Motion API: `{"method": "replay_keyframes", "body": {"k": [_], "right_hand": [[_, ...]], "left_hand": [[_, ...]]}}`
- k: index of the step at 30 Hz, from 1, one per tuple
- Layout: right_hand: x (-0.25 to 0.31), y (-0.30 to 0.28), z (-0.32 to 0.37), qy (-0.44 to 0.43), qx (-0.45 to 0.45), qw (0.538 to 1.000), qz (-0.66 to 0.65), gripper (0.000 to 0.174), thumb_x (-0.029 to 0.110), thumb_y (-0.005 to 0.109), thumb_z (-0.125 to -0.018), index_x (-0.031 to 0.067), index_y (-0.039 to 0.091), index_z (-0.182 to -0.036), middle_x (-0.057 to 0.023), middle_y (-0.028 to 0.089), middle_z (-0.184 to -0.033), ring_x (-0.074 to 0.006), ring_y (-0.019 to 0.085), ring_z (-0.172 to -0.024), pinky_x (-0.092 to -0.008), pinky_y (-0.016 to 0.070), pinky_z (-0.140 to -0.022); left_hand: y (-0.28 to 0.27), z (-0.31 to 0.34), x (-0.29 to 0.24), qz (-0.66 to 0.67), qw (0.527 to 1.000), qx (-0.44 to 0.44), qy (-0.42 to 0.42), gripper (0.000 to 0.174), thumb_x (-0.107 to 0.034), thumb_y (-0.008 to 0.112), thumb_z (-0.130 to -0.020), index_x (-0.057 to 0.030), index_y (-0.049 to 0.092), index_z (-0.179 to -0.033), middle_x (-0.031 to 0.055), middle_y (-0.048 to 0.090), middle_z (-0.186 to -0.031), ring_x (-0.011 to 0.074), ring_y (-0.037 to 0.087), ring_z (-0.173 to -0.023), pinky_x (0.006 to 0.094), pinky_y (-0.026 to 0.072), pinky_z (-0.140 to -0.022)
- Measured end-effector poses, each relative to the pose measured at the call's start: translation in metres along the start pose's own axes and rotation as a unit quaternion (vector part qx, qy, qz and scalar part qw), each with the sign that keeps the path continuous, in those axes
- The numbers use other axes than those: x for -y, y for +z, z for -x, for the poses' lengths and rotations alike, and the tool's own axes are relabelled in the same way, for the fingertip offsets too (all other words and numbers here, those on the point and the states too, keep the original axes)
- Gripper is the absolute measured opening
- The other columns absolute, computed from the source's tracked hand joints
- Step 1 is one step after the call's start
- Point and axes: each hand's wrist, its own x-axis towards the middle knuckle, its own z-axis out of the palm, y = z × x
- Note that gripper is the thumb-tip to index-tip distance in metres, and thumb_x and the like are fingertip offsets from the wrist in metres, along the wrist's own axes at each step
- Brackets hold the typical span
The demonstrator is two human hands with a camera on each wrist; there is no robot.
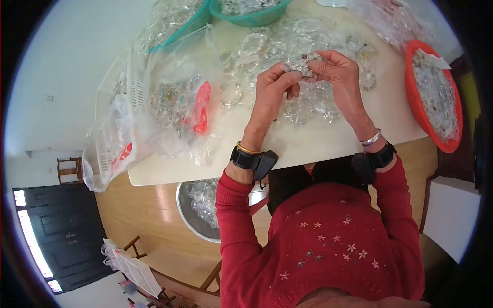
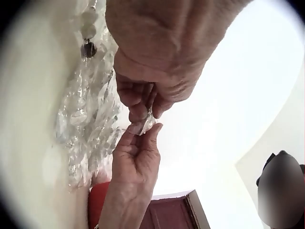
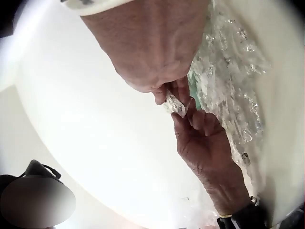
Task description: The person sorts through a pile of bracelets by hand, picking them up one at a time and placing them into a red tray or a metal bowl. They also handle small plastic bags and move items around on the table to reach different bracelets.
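In the head view, both hands meet above the table [image 1: 241, 154], holding a small clear packet with beads [image 1: 304, 65] between them. The left hand [image 1: 272, 92] pinches its left side with thumb and fingers; the right hand [image 1: 345, 84] grips the other side. The left wrist view shows the left hand [image 2: 162, 47] above and the right hand [image 2: 136, 164] below, with the clear packet [image 2: 143, 127] between their fingertips. In the right wrist view the packet [image 3: 175, 104] lies between the right hand [image 3: 152, 52] and the left hand [image 3: 207, 145]. Its exact contents are partly hidden by fingers.
Many clear packets [image 1: 308, 102] lie spread under and behind the hands. Around them are a red basin [image 1: 409, 97], green basins [image 1: 257, 19], a white basket [image 1: 134, 84] and a clear bag with a red piece [image 1: 202, 108]. A metal basin [image 1: 186, 218] stands on the floor.
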Motion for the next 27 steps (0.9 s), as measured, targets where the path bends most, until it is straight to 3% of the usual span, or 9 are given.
{"method": "replay_keyframes", "body": {"k": [6,9,11,13,15,18,19,22,27], "right_hand": [[0.000,0.004,-0.003,0.028,0.008,1.000,-0.013,0.023,0.009,0.062,-0.083,-0.0044,0.060,-0.102,-0.0081,0.065,-0.086,-0.0128,0.062,-0.071,-0.0241,0.0511,-0.063],[0.005,-0.010,0.005,0.038,0.018,0.999,0.027,0.022,0.009,0.061,-0.083,-0.0042,0.061,-0.101,-0.0075,0.065,-0.085,-0.0122,0.061,-0.070,-0.0231,0.0505,-0.063],[-0.001,-0.023,0.015,-0.023,-0.008,0.996,0.087,0.021,0.009,0.060,-0.084,-0.0035,0.062,-0.101,-0.0065,0.065,-0.084,-0.0115,0.061,-0.070,-0.0229,0.0502,-0.063],[-0.005,-0.040,0.021,-0.053,-0.024,0.991,0.123,0.021,0.009,0.060,-0.084,-0.0031,0.062,-0.101,-0.0060,0.064,-0.083,-0.0112,0.061,-0.070,-0.0228,0.0501,-0.063],[-0.005,-0.076,0.032,-0.096,-0.153,0.959,0.218,0.018,0.007,0.060,-0.081,-0.0015,0.064,-0.096,-0.0045,0.063,-0.077,-0.0102,0.060,-0.068,-0.0215,0.0482,-0.062],[0.001,-0.121,0.033,-0.115,-0.214,0.904,0.351,0.024,0.010,0.064,-0.076,-0.0007,0.064,-0.097,-0.0071,0.064,-0.079,-0.0115,0.060,-0.070,-0.0232,0.0476,-0.064],[0.002,-0.123,0.031,-0.115,-0.215,0.904,0.352,0.024,0.010,0.064,-0.076,-0.0007,0.064,-0.097,-0.0071,0.064,-0.079,-0.0115,0.060,-0.070,-0.0232,0.0476,-0.064],[0.008,-0.129,0.027,-0.132,-0.135,0.781,0.596,0.026,0.005,0.062,-0.078,-0.0020,0.062,-0.103,-0.0027,0.062,-0.076,-0.0088,0.057,-0.069,-0.0197,0.0454,-0.066],[0.001,-0.138,0.017,-0.039,-0.142,0.833,0.534,0.027,0.006,0.063,-0.077,-0.0017,0.062,-0.102,-0.0012,0.061,-0.077,-0.0072,0.055,-0.071,-0.0194,0.0442,-0.066]], "left_hand": [[0.020,0.001,-0.011,0.110,0.988,-0.108,0.013,0.006,-0.002,0.058,-0.078,-0.0019,0.059,-0.084,0.0025,0.059,-0.071,0.0083,0.048,-0.051,0.0215,0.0372,-0.048],[0.010,-0.001,-0.006,0.106,0.989,-0.101,-0.003,0.011,-0.001,0.059,-0.077,-0.0008,0.058,-0.088,0.0027,0.059,-0.074,0.0092,0.050,-0.053,0.0221,0.0392,-0.049],[-0.001,-0.002,-0.001,0.107,0.990,-0.092,-0.016,0.014,0.000,0.059,-0.076,-0.0003,0.057,-0.090,0.0027,0.059,-0.075,0.0097,0.051,-0.054,0.0223,0.0401,-0.050],[-0.014,-0.005,0.002,0.122,0.976,-0.173,0.042,0.023,0.000,0.059,-0.076,0.0002,0.056,-0.099,0.0036,0.060,-0.079,0.0113,0.054,-0.060,0.0232,0.0433,-0.055],[-0.023,-0.010,0.001,0.121,0.970,-0.193,0.082,0.027,-0.001,0.059,-0.076,0.0008,0.055,-0.102,0.0048,0.061,-0.080,0.0118,0.056,-0.063,0.0237,0.0443,-0.057],[-0.021,-0.013,-0.002,0.087,0.957,-0.244,0.133,0.032,-0.001,0.059,-0.075,0.0017,0.054,-0.107,0.0066,0.062,-0.081,0.0124,0.057,-0.067,0.0243,0.0454,-0.060],[-0.019,-0.012,-0.004,0.056,0.951,-0.271,0.141,0.033,-0.001,0.058,-0.075,0.0020,0.054,-0.108,0.0073,0.062,-0.082,0.0125,0.058,-0.068,0.0243,0.0455,-0.061],[-0.019,-0.011,-0.004,0.003,0.944,-0.292,0.152,0.034,-0.001,0.057,-0.076,0.0026,0.053,-0.110,0.0083,0.062,-0.083,0.0126,0.058,-0.070,0.0243,0.0455,-0.062],[-0.016,-0.008,-0.001,-0.055,0.945,-0.283,0.154,0.033,-0.002,0.055,-0.078,0.0025,0.053,-0.111,0.0082,0.063,-0.083,0.0117,0.057,-0.069,0.0235,0.0444,-0.064]]}}
